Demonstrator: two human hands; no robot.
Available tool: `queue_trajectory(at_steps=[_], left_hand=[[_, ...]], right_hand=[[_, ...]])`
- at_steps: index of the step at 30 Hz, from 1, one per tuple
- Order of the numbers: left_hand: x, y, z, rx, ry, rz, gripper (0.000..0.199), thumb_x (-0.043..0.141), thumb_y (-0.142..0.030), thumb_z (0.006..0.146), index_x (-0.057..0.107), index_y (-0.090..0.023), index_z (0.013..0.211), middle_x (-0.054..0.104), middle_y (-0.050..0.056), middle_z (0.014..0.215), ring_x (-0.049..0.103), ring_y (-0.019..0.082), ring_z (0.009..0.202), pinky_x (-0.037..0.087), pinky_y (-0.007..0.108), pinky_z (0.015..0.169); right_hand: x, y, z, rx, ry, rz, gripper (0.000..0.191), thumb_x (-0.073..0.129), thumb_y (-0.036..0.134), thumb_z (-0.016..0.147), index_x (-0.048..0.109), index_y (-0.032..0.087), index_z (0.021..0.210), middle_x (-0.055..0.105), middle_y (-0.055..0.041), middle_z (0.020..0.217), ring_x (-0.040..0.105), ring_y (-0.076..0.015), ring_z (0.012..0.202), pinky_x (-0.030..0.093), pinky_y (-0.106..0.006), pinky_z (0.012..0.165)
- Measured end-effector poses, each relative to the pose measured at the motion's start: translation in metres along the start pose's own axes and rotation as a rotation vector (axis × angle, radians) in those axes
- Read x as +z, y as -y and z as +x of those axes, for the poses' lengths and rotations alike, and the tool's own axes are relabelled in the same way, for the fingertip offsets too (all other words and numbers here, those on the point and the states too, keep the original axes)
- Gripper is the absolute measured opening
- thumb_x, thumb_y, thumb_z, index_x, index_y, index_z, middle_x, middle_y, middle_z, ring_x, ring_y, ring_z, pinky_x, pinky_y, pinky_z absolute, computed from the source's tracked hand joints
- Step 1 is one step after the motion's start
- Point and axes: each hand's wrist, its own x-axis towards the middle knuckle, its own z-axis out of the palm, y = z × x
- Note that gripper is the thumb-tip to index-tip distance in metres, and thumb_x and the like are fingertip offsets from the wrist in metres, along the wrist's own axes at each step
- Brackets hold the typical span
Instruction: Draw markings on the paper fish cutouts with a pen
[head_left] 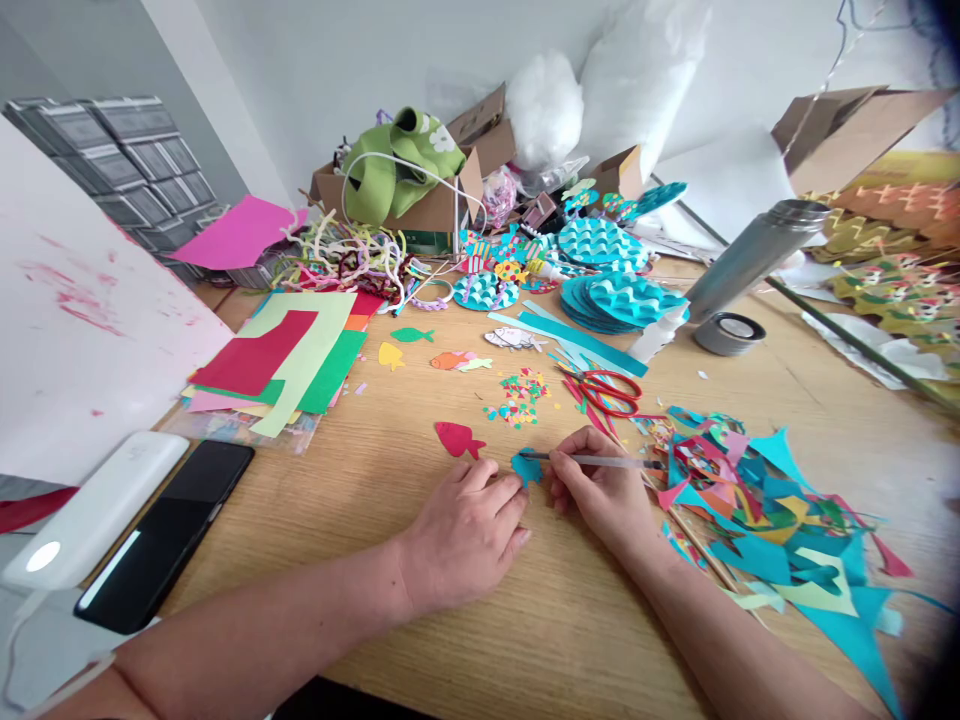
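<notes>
A small blue paper fish lies on the wooden table between my hands. My right hand is closed around a slim pen, and its dark tip meets the fish. Resting low on the table, my left hand has its fingers stretched out, fingertips at the fish's left edge; whether they press on it I cannot tell. Just beyond those fingers is a red paper fish. Farther back lie a green fish, a yellow fish, an orange fish and a white drawn fish.
Red-handled scissors and small confetti bits lie ahead. Paper scraps spread at right. Coloured sheets, a phone and a white device are left. A metal flask and glue bottle stand behind.
</notes>
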Motion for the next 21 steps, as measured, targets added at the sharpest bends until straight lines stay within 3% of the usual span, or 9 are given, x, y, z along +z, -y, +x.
queue_trajectory(at_steps=[21], left_hand=[[-0.0002, -0.0007, 0.0, 0.003, 0.007, 0.026, 0.03, 0.051, -0.032, 0.097, 0.06, -0.012, 0.118, 0.062, 0.008, 0.115, 0.049, 0.026, 0.1, 0.044, 0.043, 0.092]], right_hand=[[-0.0006, -0.0041, 0.0, 0.004, 0.002, 0.026, 0.029, 0.072, 0.041, 0.074, 0.049, 0.023, 0.073, 0.058, 0.0046, 0.047, 0.053, -0.0116, 0.033, 0.044, -0.021, 0.033]])
